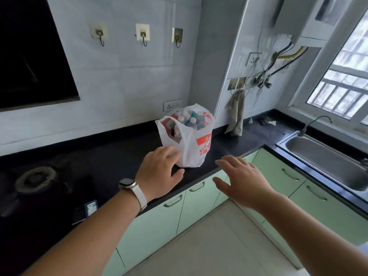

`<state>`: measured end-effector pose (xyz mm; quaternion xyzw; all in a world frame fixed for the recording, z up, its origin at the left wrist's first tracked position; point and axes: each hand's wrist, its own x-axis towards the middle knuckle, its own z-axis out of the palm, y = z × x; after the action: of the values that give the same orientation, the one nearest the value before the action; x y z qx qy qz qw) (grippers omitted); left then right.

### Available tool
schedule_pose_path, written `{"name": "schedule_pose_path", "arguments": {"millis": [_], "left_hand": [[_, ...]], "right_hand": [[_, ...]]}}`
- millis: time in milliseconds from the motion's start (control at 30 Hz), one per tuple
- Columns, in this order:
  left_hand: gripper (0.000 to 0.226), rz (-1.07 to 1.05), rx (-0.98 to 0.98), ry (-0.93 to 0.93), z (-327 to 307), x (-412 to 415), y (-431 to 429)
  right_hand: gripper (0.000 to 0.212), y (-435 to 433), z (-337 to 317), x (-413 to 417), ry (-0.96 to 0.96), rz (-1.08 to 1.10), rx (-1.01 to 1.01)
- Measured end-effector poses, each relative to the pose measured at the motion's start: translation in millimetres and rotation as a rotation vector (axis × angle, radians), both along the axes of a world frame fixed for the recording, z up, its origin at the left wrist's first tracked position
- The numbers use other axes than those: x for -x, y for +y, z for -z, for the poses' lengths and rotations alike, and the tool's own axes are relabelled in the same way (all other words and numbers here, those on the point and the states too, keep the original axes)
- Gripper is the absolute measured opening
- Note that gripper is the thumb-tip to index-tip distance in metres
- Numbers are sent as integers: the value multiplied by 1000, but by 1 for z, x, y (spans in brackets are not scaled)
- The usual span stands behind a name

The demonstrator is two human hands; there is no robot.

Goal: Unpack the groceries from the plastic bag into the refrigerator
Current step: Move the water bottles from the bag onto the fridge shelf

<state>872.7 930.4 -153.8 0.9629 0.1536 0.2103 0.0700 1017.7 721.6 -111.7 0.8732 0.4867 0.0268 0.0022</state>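
Observation:
A white plastic bag [192, 144] with orange print stands upright on the black countertop [119, 156], its mouth open. Bottles [192, 121] and a red-and-white package [169, 121] show inside it. My left hand [159, 172], with a watch on the wrist, reaches over the counter with relaxed fingers, its fingertips at the bag's lower left side. My right hand [241, 180] hovers with spread fingers off the counter's front edge, to the right of the bag and apart from it. No refrigerator is in view.
A gas burner [35, 178] sits at the left of the counter. A steel sink [326, 158] with a tap lies at the right under a window. A cloth [237, 114] hangs from a hook behind the bag. Green cabinet doors [199, 204] run below.

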Motion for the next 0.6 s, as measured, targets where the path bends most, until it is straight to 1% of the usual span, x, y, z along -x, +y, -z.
{"name": "schedule_pose_path", "arguments": {"millis": [233, 433, 600], "left_hand": [[54, 5, 8, -5, 3, -23, 37], [47, -15, -30, 18, 4, -48, 66], [50, -73, -41, 60, 6, -81, 97]], "right_hand": [[61, 43, -1, -31, 14, 14, -19], [60, 81, 11, -68, 34, -32, -10], [59, 120, 24, -116, 62, -100, -23]]}}
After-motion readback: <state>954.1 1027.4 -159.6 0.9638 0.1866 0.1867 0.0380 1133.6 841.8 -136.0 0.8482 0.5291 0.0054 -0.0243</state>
